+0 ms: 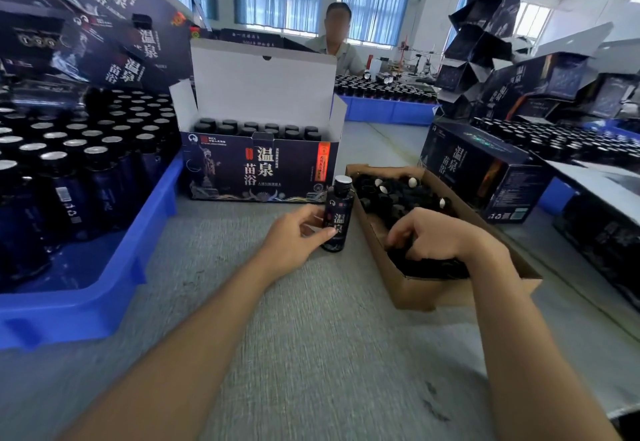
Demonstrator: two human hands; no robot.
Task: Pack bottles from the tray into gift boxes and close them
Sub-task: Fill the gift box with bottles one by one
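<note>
A dark bottle (338,214) with a silver-topped black cap stands upright on the grey table, and my left hand (298,236) grips its lower body. Behind it stands an open dark gift box (259,170) with its white lid flap raised and two rows of black-capped bottles inside. At the left, a blue tray (104,288) holds several dark bottles. My right hand (436,234) reaches into a brown cardboard box (419,291) of black caps, fingers curled down among them; what it holds is hidden.
Shut gift boxes are stacked at the upper left (114,25) and one lies at the right (485,170). More blue trays of bottles stand at the back (388,111) and right. A person (337,42) sits across the table.
</note>
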